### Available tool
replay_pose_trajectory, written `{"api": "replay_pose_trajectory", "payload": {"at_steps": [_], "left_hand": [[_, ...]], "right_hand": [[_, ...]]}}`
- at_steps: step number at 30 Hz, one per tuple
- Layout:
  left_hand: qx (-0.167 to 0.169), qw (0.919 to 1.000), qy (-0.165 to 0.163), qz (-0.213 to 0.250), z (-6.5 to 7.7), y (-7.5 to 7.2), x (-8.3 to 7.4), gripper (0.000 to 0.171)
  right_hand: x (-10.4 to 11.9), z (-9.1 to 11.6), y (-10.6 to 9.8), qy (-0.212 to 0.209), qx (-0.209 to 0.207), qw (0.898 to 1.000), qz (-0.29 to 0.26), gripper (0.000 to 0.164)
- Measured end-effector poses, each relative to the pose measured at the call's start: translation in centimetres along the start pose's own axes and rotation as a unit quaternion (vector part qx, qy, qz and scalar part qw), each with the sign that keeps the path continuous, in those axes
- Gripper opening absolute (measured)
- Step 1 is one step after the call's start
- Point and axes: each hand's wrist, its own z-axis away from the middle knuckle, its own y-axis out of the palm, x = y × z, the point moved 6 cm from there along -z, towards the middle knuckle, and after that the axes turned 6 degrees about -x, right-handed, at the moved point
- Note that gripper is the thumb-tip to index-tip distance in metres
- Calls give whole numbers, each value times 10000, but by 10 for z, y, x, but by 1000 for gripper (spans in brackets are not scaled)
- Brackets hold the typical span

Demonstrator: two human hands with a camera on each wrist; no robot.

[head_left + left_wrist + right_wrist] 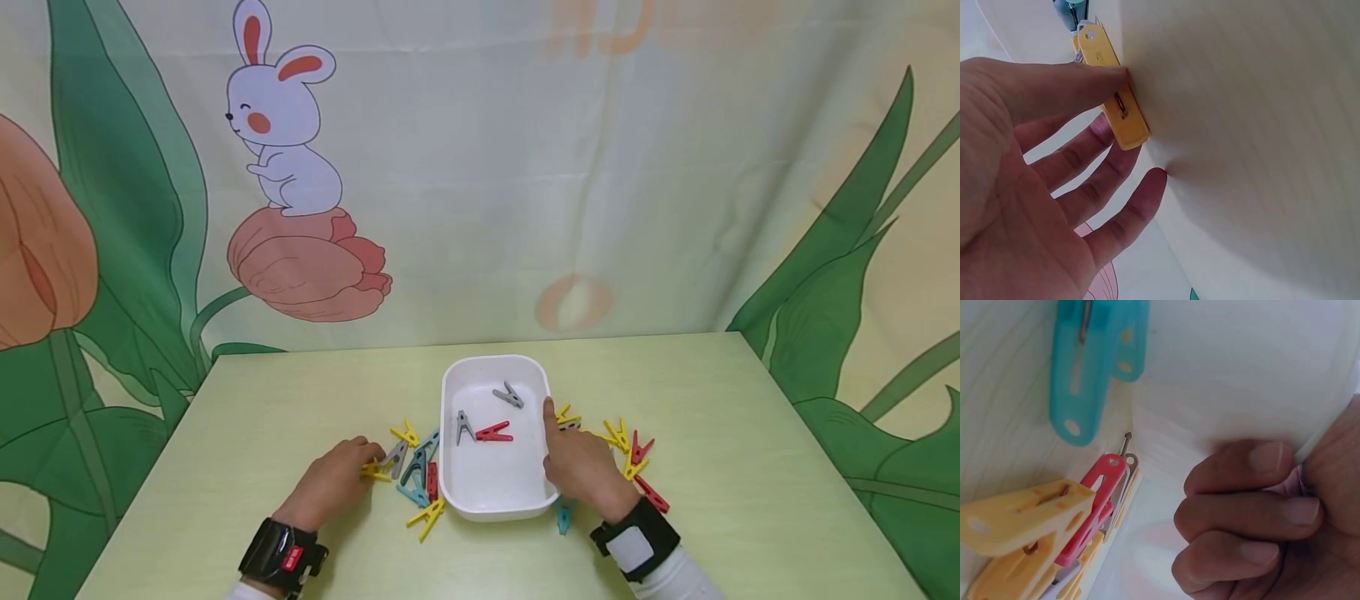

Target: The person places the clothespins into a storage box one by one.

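Ahead of both grips, the pale wood-grain table (pixel 720 408) meets a cartoon-printed fabric backdrop (pixel 480 175), its orange lettering (pixel 584 33) cropped; a red wristband label (pixel 292 557) is too small to read. The left hand (pixel 341 479) pinches a yellow plastic clothespin (pixel 1129 127), left of a white rounded plastic tray (pixel 502 479) whose right rim the right hand (pixel 588 471) holds.

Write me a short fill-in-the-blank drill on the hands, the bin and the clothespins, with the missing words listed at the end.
1. The right hand grips the rim of a plastic bin colored ____.
2. Inside the bin lie two gray clothespins and one ____ clothespin.
3. The left hand has a ____ clothespin between thumb and fingers.

Missing words: white; red; yellow.
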Motion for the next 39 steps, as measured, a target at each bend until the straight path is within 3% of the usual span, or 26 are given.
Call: {"api": "replay_pose_trajectory", "payload": {"at_steps": [9, 13, 19, 39], "left_hand": [[116, 9999, -83, 60, 0, -1, 0, 27], [3, 9999, -103, 119, -1, -7, -1, 27], [-306, 9994, 174, 73, -4, -23, -3, 27], [-564, 9974, 420, 150, -5, -53, -31, 30]], "right_hand": [[-1, -1, 2, 42, 39, 10000, 12, 82], [0, -1, 1, -4, -12, 10000, 56, 81], [0, 1, -1, -55, -55, 9999, 114, 80], [1, 1, -4, -87, -102, 9999, 94, 80]]}}
